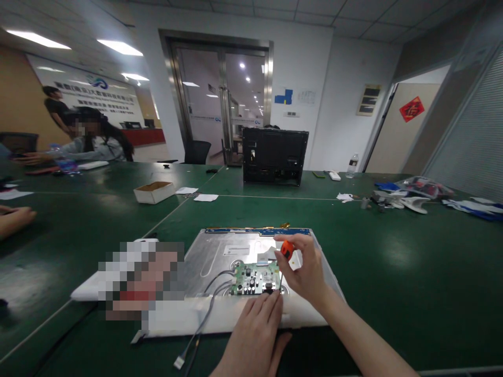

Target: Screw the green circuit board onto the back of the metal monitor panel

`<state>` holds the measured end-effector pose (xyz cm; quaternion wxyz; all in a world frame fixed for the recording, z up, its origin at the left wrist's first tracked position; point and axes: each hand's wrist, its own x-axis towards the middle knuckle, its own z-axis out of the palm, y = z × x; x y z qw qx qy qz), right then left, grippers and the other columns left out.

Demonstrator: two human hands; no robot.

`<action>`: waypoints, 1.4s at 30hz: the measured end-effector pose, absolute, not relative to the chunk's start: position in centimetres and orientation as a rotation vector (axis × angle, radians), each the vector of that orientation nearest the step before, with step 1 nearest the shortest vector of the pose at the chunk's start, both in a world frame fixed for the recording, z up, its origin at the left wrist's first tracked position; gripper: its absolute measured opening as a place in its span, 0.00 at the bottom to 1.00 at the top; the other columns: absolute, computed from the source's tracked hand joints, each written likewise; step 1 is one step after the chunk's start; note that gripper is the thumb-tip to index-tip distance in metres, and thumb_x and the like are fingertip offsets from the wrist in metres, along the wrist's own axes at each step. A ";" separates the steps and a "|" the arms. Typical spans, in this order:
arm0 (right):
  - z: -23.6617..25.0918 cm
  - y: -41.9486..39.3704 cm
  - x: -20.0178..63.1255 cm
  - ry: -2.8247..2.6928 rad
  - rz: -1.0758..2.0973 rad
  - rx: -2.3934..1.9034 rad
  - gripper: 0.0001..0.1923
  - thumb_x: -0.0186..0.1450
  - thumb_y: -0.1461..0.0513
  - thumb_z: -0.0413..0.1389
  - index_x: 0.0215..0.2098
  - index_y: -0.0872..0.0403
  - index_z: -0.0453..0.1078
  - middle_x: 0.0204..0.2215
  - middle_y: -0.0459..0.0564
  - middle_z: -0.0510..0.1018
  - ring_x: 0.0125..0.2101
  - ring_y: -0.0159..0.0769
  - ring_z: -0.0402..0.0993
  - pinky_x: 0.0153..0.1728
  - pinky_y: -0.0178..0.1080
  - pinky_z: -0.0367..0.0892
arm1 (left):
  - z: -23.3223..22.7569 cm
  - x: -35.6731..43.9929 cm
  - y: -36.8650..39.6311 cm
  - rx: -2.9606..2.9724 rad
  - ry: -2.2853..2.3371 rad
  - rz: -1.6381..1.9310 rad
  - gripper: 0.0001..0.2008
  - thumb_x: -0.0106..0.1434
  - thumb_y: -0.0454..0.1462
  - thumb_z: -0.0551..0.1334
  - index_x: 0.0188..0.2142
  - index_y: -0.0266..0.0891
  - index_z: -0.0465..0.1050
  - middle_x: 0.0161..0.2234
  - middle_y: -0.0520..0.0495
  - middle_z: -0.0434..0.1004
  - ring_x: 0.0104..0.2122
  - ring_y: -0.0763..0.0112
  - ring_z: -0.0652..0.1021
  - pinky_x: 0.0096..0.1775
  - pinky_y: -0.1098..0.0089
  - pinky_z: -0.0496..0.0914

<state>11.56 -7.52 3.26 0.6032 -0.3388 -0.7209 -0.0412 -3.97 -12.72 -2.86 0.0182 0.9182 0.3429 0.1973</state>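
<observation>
green circuit board [255, 278] sits on the bare metal back of a flat panel [220, 256], which lies face down near the near edge of the green bench [393, 251]. the right hand [304, 267] is closed around a small screwdriver with an orange handle [287, 250], held upright with its tip down at the right end of the board. the left hand [257, 330] lies flat with its fingers stretched out and together, their tips touching the panel's white lower frame just beside the board's near edge; it has hold of nothing. grey wires [212, 293] run from the left end of the board, across the frame and off the near side of the panel, ending in a small white plug [179, 362] on the bench. a blurred patch covers the panel's left side.

further back, toward the far edge of the bench, a black monitor casing [274, 156] stands upright. left of it, toward the far left corner, lie an open cardboard box [154, 191] and some white paper slips [205, 197]. a water bottle [352, 165] stands right of the casing, and a heap of plastic bags and white parts [408, 193] lies toward the right edge. a seated person [94, 144] leans on the far left corner, and another person's hand [13, 219] rests at the left edge.
</observation>
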 end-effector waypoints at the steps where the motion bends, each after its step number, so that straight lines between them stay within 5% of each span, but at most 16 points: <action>1: 3.3 -7.6 11.6 -1.684 -0.094 -0.778 0.15 0.64 0.65 0.53 0.48 0.50 0.57 0.37 0.50 0.77 0.26 0.30 0.71 0.28 0.37 0.69 | -2.8 -4.0 -12.7 2.847 1.063 0.621 0.23 0.60 0.34 0.59 0.55 0.34 0.62 0.54 0.37 0.69 0.50 0.54 0.71 0.50 0.54 0.67; 7: 3.4 -7.7 12.0 -1.764 -0.108 -0.736 0.14 0.66 0.68 0.47 0.49 0.51 0.60 0.42 0.55 0.73 0.39 0.37 0.72 0.31 0.38 0.70 | -3.0 -4.1 -12.7 2.857 1.049 0.637 0.23 0.60 0.34 0.59 0.55 0.33 0.62 0.54 0.37 0.69 0.49 0.54 0.71 0.49 0.54 0.68; 11: 3.2 -7.7 12.2 -1.758 -0.115 -0.769 0.14 0.66 0.68 0.44 0.50 0.52 0.60 0.37 0.52 0.73 0.35 0.36 0.71 0.32 0.39 0.69 | -3.0 -4.1 -12.7 2.857 1.046 0.650 0.22 0.60 0.33 0.59 0.55 0.34 0.62 0.54 0.38 0.69 0.50 0.54 0.71 0.49 0.55 0.68; 15: 3.2 -7.5 11.9 -1.699 -0.147 -0.777 0.14 0.64 0.63 0.54 0.47 0.51 0.59 0.33 0.48 0.73 0.28 0.33 0.70 0.30 0.38 0.70 | -3.0 -4.1 -12.8 2.841 1.045 0.664 0.23 0.60 0.33 0.59 0.56 0.35 0.61 0.54 0.39 0.69 0.49 0.55 0.71 0.50 0.55 0.67; 25: 3.7 -7.6 12.0 -1.741 -0.198 -0.793 0.18 0.63 0.69 0.49 0.51 0.51 0.64 0.40 0.54 0.74 0.39 0.39 0.72 0.35 0.41 0.71 | -3.1 -4.0 -12.7 2.846 1.054 0.690 0.23 0.60 0.33 0.59 0.55 0.35 0.62 0.54 0.38 0.69 0.50 0.54 0.71 0.50 0.55 0.68; 31: 3.5 -7.4 12.0 -1.683 -0.219 -0.805 0.14 0.62 0.64 0.56 0.46 0.51 0.62 0.34 0.50 0.77 0.31 0.36 0.73 0.31 0.40 0.70 | -3.3 -4.2 -12.6 2.864 1.038 0.678 0.24 0.60 0.34 0.58 0.56 0.36 0.61 0.55 0.39 0.69 0.50 0.54 0.71 0.50 0.55 0.67; 42: 3.4 -7.7 12.2 -1.718 -0.118 -0.776 0.16 0.62 0.69 0.49 0.48 0.51 0.58 0.43 0.55 0.75 0.37 0.37 0.73 0.37 0.43 0.70 | -3.2 -4.1 -12.6 2.871 1.040 0.671 0.23 0.59 0.34 0.59 0.55 0.34 0.62 0.54 0.38 0.69 0.49 0.54 0.71 0.49 0.55 0.68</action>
